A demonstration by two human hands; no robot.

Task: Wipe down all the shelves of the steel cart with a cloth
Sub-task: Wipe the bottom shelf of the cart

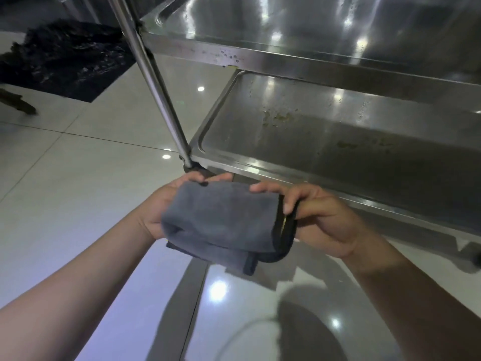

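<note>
Both bare forearms enter from the bottom corners, cut off by the frame edge. Between them a folded grey microfibre cloth [221, 220] with a black hem is held in the air over the glossy tiled floor [78, 165], just in front of the steel cart [312, 61]. The left hand [158, 204] cups the cloth's left end; only its fingertips show, curled over the top fold, the palm hidden behind fabric. The right hand [322, 220] pinches the black-edged right end between thumb and forefinger, its other fingers tucked out of sight below. Beyond, the cart's bottom shelf [325, 131] shows yellowish stains and droplets, with its right part running out of frame. The middle shelf [299, 29] above is blurred by glare. A dark, blurry mat [65, 61] lies far left.
</note>
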